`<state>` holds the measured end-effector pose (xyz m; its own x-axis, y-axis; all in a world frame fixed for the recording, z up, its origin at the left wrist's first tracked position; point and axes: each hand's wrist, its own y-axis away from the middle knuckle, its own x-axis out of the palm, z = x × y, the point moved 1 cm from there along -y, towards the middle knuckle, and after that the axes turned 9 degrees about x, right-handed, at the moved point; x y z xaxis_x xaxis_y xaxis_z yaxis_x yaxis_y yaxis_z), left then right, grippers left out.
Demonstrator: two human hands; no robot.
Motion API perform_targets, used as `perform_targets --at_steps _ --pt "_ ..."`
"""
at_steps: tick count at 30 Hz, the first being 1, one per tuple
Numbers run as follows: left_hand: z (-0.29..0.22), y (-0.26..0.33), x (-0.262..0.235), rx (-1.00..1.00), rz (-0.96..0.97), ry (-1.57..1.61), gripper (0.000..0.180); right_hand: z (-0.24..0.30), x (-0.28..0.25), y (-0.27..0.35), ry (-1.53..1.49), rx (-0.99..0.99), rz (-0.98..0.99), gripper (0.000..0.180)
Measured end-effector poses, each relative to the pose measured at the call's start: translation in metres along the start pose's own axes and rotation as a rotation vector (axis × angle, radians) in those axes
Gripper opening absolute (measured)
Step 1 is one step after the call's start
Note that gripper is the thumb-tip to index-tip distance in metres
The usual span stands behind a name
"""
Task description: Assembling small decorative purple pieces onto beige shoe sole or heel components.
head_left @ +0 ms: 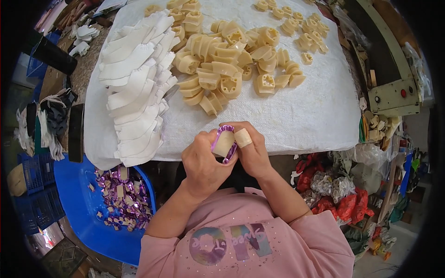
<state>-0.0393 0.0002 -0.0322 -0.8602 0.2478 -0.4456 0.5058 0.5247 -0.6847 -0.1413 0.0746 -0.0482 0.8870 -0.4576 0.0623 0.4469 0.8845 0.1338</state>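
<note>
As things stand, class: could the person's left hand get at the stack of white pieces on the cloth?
Probably yes. The stack of white pieces lies open on the left of the cloth, with nothing between. But the left hand now grips the purple-edged piece with the right hand.

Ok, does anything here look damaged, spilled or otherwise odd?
One oddity: the right hand has a finger wrapped in tan tape while both hands grip a cream piece with purple trim. Nothing looks spilled or damaged.
</note>
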Motion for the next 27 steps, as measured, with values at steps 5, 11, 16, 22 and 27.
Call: perform_targets --at_steps 5,11,16,22,27 --pt "0.005 -0.004 -0.013 -0.302 0.052 0.287 0.040 -0.003 -0.017 -0.006 -0.240 0.035 0.226 0.046" --pt "0.012 0.008 -0.025 -0.810 0.329 1.159 0.030 0.008 -0.015 -0.010 -0.089 -0.151 0.390 0.034" --pt "0.013 0.003 -0.035 -0.436 0.275 0.625 0.023 0.020 -0.007 -0.014 0.196 -0.233 0.269 0.024" --pt "0.012 0.013 -0.053 -0.468 0.130 0.793 0.019 0.036 0.018 -0.013 0.551 -0.491 0.171 0.024" --pt "0.025 0.023 -0.081 -0.519 0.027 0.672 0.014 0.041 0.042 -0.031 0.418 -0.464 0.265 0.022"
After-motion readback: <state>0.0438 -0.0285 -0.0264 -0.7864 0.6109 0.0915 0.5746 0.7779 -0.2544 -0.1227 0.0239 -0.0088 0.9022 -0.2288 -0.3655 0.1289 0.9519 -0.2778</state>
